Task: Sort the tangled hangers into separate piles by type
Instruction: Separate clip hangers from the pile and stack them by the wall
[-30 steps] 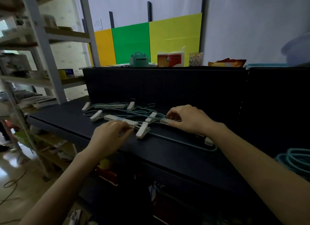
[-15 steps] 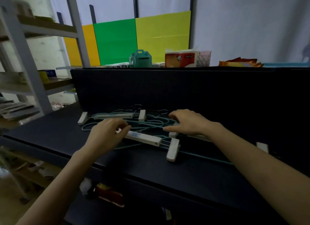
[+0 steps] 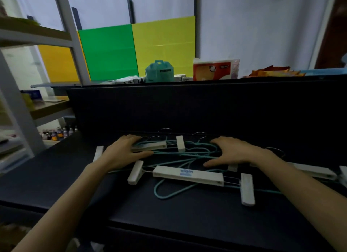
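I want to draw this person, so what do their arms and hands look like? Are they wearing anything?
The left forearm and right forearm are bare as far as the picture shows, with no sleeves in sight. The left grip and right grip, the hands, have no gloves. No watch, bracelet, ring or marking shows, though the picture is dim.

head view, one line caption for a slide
Left hand and right hand rest on tangled teal wire hangers and white plastic clip hangers on a dark tabletop.

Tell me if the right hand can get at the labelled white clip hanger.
Probably yes: the labelled white clip hanger lies uncovered just nearer than the right hand, atop teal wire hangers that may snag.
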Motion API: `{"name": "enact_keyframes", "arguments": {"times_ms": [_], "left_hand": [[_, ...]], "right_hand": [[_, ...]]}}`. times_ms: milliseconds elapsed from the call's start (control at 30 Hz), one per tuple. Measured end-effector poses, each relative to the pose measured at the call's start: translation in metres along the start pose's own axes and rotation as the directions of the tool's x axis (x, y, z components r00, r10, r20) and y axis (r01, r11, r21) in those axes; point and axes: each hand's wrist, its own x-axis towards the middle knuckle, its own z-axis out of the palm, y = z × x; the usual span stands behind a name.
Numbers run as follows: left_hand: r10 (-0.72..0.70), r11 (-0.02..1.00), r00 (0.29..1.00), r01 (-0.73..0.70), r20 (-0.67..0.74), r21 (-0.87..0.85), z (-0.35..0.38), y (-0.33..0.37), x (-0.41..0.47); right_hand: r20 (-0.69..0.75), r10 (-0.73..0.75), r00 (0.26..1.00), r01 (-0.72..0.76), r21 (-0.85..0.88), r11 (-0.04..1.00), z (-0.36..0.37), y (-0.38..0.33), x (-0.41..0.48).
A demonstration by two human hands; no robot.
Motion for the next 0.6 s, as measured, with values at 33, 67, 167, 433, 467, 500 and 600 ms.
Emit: {"name": "enact_keyframes", "arguments": {"times_ms": [33, 67, 167, 433, 467, 500, 600], "left_hand": [[0.011, 0.999, 0.998, -0.009, 0.067, -0.040, -0.001, -0.003, 0.007], [0.025, 0.997, 0.992, -0.015, 0.125, -0.079, -0.001, -0.005, 0.013], [0.058, 0.992, 0.975, -0.032, 0.214, -0.120, -0.004, -0.010, 0.026], [0.204, 0.975, 0.961, -0.181, 0.187, -0.131, -0.002, -0.020, 0.041], [0.216, 0.971, 0.961, -0.193, 0.172, -0.144, -0.002, -0.021, 0.042], [0.230, 0.966, 0.960, -0.205, 0.159, -0.159, 0.000, -0.022, 0.044], [0.239, 0.958, 0.962, -0.212, 0.134, -0.192, 0.003, -0.023, 0.044]], "right_hand": [[0.000, 0.015, 1.000, -0.015, 0.013, 1.000, 0.000, -0.001, 0.000], [-0.003, 0.027, 1.000, -0.027, 0.027, 0.999, 0.000, -0.001, -0.001], [-0.027, 0.051, 0.998, -0.049, 0.078, 0.996, -0.001, -0.003, -0.003], [-0.060, 0.090, 0.994, -0.081, 0.140, 0.987, 0.002, -0.005, -0.005], [-0.061, 0.093, 0.994, -0.083, 0.149, 0.985, 0.002, -0.006, -0.005], [-0.062, 0.095, 0.994, -0.084, 0.154, 0.984, 0.003, -0.006, -0.006], [-0.068, 0.096, 0.993, -0.084, 0.156, 0.984, 0.003, -0.008, -0.008]]}}
